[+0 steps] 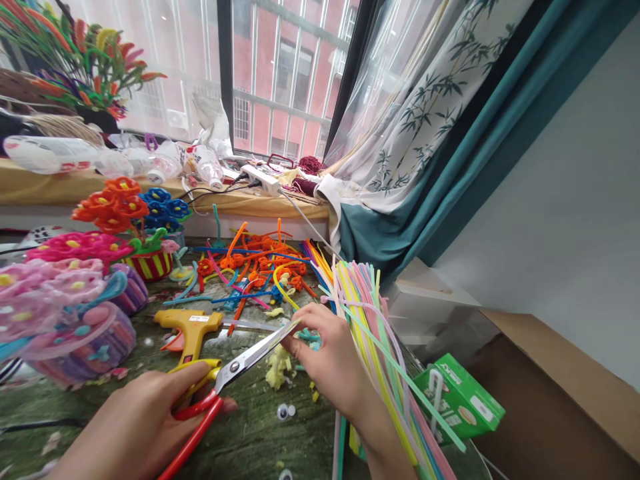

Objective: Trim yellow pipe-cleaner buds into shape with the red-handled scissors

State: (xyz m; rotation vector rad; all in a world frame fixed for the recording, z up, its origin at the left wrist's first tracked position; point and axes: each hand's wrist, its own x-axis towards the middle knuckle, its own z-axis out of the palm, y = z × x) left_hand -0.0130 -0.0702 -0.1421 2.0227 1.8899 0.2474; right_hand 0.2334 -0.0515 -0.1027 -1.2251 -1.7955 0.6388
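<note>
My left hand (143,407) is wrapped around the red and yellow handles of a pair of scissors (255,353). The blades point up and to the right, nearly together. At their tips, my right hand (333,350) is closed in a pinch; its fingers hide what is between them. A yellow pipe cleaner (280,283) runs down behind those fingertips; whether it is held I cannot tell. Pale yellow fluffy scraps (277,370) lie just below the blades. A yellow glue gun (193,327) rests beyond my left hand.
Orange pipe cleaner pieces (260,260) cover the table's back. A bundle of pastel pipe cleaners (370,320) lies under my right forearm, near a green box (463,393). Fuzzy flower pots (85,340) stand left. A googly eye (283,411) lies in front; plastic bottles (55,155) line the sill.
</note>
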